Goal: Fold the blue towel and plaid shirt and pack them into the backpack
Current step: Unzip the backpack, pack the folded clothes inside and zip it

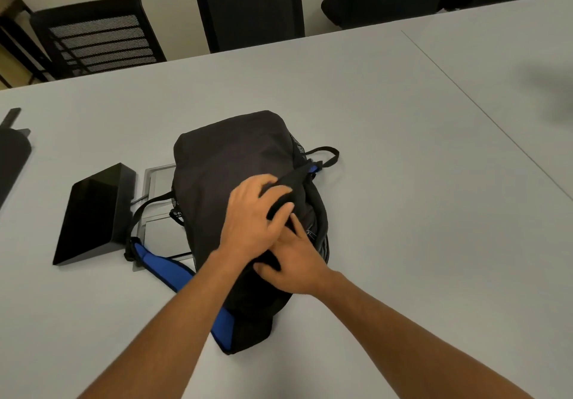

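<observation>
Backpack (223, 163), black with blue straps, lies bulging under both hands.

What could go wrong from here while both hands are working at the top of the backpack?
1. The left hand and right hand overlap on the dark fabric at the backpack opening, so a finger or loose fold could snag as it closes.
2. The blue strap trails toward the black wedge-shaped box; pulling the bag might drag it.
3. Neither towel nor shirt is visible, so the packing cannot be confirmed.
</observation>
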The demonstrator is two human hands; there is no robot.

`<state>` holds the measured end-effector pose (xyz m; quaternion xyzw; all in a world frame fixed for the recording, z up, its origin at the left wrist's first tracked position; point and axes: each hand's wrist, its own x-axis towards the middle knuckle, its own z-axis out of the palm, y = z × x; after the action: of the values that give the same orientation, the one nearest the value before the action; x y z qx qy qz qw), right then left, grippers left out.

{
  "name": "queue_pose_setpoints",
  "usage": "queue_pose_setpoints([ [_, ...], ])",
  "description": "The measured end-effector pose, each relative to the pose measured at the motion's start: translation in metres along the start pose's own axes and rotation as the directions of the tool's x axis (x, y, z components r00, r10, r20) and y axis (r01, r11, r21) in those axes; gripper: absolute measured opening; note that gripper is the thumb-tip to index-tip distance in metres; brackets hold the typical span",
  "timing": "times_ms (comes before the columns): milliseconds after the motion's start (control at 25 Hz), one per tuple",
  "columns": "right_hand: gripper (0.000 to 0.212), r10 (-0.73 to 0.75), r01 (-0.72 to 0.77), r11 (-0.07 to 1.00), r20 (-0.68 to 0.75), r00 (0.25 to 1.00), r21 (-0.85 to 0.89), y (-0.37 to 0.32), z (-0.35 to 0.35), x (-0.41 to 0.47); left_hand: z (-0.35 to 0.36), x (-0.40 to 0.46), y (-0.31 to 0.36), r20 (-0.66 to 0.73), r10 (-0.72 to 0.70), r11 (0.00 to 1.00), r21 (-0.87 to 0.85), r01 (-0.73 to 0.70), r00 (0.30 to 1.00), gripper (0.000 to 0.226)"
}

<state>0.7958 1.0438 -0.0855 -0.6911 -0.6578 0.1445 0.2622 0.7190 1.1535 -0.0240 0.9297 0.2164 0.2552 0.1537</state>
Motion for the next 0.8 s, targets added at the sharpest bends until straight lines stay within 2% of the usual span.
queue_pose_setpoints([
  [80, 0.072, -0.08, 0.081, 0.997, 0.086, 0.993, -0.011, 0.003, -0.001, -0.003, 0.015, 0.026, -0.007, 0.334, 0.085, 0.972, 0.181, -0.152, 0.939, 0.039],
  [120, 0.076, -0.102, 0.102, 0.995, 0.121, 0.987, 0.012, 0.006, -0.003, -0.005, 0.023, 0.032, -0.015, 0.442, 0.058, 0.94, 0.278, -0.198, 0.895, 0.042],
  [160, 0.077, -0.111, 0.105, 0.993, 0.137, 0.984, 0.051, 0.01, -0.008, -0.006, 0.03, 0.035, -0.027, 0.478, -0.002, 0.917, 0.352, -0.19, 0.879, 0.045],
  [240, 0.066, -0.09, 0.077, 0.98, 0.065, 0.994, 0.182, 0.019, -0.02, -0.01, 0.038, 0.028, -0.05, 0.382, -0.151, 0.921, 0.389, -0.01, 0.912, 0.05],
  [280, 0.053, -0.051, 0.065, 0.967, -0.064, 0.997, 0.248, 0.027, -0.026, -0.011, 0.041, 0.022, -0.059, 0.324, -0.214, 0.922, 0.378, 0.081, 0.922, 0.053],
  [360, 0.022, 0.132, -0.002, 0.944, -0.373, 0.918, 0.329, 0.051, -0.032, -0.01, 0.049, 0.008, -0.068, 0.256, -0.261, 0.918, 0.365, 0.157, 0.931, 0.06],
  [400, 0.014, 0.292, -0.113, 0.913, -0.437, 0.851, 0.391, 0.066, -0.033, -0.009, 0.053, 0.002, -0.069, 0.228, -0.262, 0.919, 0.355, 0.17, 0.938, 0.061],
  [440, 0.014, 0.462, -0.238, 0.845, -0.429, 0.776, 0.478, 0.081, -0.034, -0.006, 0.057, -0.002, -0.069, 0.2, -0.262, 0.922, 0.342, 0.183, 0.944, 0.062],
  [480, 0.017, 0.596, -0.349, 0.754, -0.355, 0.721, 0.556, 0.096, -0.034, -0.003, 0.06, -0.006, -0.069, 0.179, -0.263, 0.924, 0.33, 0.194, 0.948, 0.062],
  [520, 0.021, 0.673, -0.437, 0.673, -0.248, 0.697, 0.597, 0.112, -0.033, 0.0, 0.063, -0.008, -0.069, 0.161, -0.263, 0.924, 0.325, 0.2, 0.951, 0.062],
  [640, 0.029, 0.684, -0.542, 0.593, -0.017, 0.729, 0.596, 0.15, -0.026, 0.015, 0.069, -0.014, -0.073, 0.118, -0.246, 0.931, 0.306, 0.201, 0.962, 0.06],
  [760, 0.034, 0.649, -0.546, 0.502, 0.126, 0.751, 0.67, 0.166, -0.019, 0.042, 0.074, -0.017, -0.076, 0.087, -0.235, 0.936, 0.29, 0.201, 0.968, 0.059],
  [800, 0.036, 0.625, -0.541, 0.509, 0.144, 0.767, 0.669, 0.169, -0.017, 0.052, 0.075, -0.017, -0.076, 0.079, -0.232, 0.937, 0.287, 0.2, 0.97, 0.059],
])
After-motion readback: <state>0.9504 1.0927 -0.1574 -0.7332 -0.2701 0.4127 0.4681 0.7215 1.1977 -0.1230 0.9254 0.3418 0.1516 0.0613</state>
